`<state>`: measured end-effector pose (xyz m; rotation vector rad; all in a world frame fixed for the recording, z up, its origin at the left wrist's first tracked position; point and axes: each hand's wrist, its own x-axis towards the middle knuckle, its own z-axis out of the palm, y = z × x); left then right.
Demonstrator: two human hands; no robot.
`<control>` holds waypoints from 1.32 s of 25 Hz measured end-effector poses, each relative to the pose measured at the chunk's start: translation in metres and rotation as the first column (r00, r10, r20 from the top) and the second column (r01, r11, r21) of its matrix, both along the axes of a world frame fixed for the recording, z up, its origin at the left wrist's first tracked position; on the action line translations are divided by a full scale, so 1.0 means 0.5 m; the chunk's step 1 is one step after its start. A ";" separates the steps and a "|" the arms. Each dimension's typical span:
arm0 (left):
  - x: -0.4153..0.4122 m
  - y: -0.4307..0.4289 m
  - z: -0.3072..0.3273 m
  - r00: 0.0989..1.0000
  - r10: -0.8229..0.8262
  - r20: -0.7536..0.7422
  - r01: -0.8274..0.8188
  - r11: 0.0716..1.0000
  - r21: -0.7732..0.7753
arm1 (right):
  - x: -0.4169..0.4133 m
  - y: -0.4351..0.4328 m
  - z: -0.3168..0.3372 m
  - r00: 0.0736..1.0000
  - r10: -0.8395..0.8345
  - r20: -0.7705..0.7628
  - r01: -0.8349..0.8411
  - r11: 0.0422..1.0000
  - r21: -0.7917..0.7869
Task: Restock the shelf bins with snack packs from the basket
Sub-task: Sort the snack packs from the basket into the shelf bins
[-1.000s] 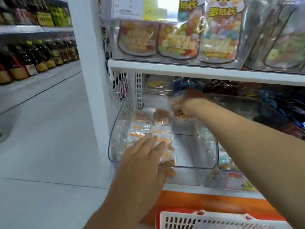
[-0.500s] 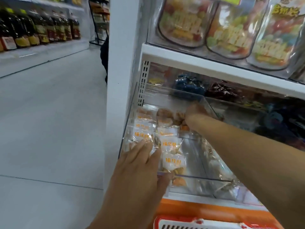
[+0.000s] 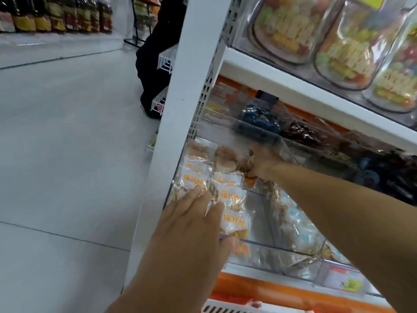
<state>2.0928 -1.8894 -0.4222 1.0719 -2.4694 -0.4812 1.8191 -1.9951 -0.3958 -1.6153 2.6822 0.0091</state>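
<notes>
Orange-lettered snack packs lie under our left hand. Its fingers are straight and close together, flat on the near-left rows, and its thumb hooks over the front wall of the clear bin. At the bin's far end our right hand sits among loose packs with its back turned to us. Its fingers are hidden, so we cannot tell whether it pinches a pack or merely pushes.

The packs fill the left side of the bin in two overlapping rows, and the right side shows bare floor. Just to the right, a neighbouring bin holds pale blue packs. At the near edge, the red-and-white basket shows only its rim.

We judge the filling well under way. Slippery wrappers could slide out from under the flat palm and break the rows. A tug from the thumb could drag the bin off the shelf lip. The right forearm, crossing the divider, could sweep packs into the neighbouring bin.
</notes>
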 end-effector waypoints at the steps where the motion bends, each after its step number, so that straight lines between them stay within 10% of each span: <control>1: 0.001 0.002 0.010 1.000 -0.002 0.002 0.002 1.000 0.007 | 0.005 0.003 0.004 1.000 -0.002 0.007 0.002 1.000 -0.006; 7: 0.002 0.012 0.012 0.999 -0.004 -0.053 0.002 0.999 -0.041 | 0.086 0.136 0.099 0.963 0.175 0.205 -0.140 0.975 -0.175; 13: -0.057 0.111 0.003 0.915 -0.172 -0.366 0.093 0.970 -0.225 | 0.169 0.507 0.075 0.744 0.534 0.401 -0.003 0.603 -0.798; 16: -0.123 0.206 -0.079 0.947 -0.283 -0.149 0.296 0.952 0.075 | 0.118 0.656 -0.118 0.759 0.251 0.600 0.277 0.710 -0.647; 18: -0.160 0.263 -0.177 0.917 -0.386 0.106 0.338 0.888 0.312 | 0.064 0.742 -0.274 0.725 -0.142 0.674 0.426 0.861 -0.278; 22: -0.182 0.364 -0.346 0.805 -0.466 0.367 0.253 0.830 0.497 | 0.074 0.850 -0.443 0.685 -0.440 0.580 0.261 0.892 0.368; 25: -0.175 0.418 -0.416 0.835 -0.353 0.423 0.059 0.820 0.569 | 0.138 0.860 -0.477 0.611 -0.330 0.720 -0.010 0.906 0.424; 29: -0.159 0.452 -0.443 0.901 -0.229 0.369 -0.128 0.673 0.729 | 0.190 0.879 -0.499 0.760 -0.218 0.612 -0.127 0.874 0.470; 33: -0.154 0.428 -0.377 0.973 0.173 0.152 -0.191 0.243 0.951 | 0.197 0.871 -0.459 0.674 -0.163 0.721 0.040 0.982 0.184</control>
